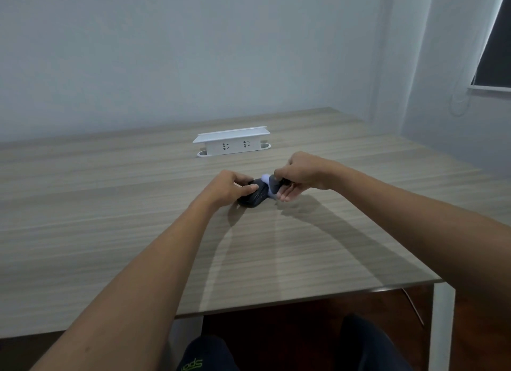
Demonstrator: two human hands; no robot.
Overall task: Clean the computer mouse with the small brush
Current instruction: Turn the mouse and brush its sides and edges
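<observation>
A dark computer mouse (253, 198) lies on the wooden table (138, 218) in the middle of the view. My left hand (228, 186) grips it from the left, thumb across its top. My right hand (298, 174) holds a small brush (272, 186) with a dark grey head and a pale part, pinched between thumb and fingers. The brush head touches the right end of the mouse. The brush's handle is hidden in my right hand.
A white pop-up socket box (232, 144) stands on the table behind the hands. The table's near edge (304, 296) and a white leg (442, 329) are at the lower right. A wall is behind, a window at the right.
</observation>
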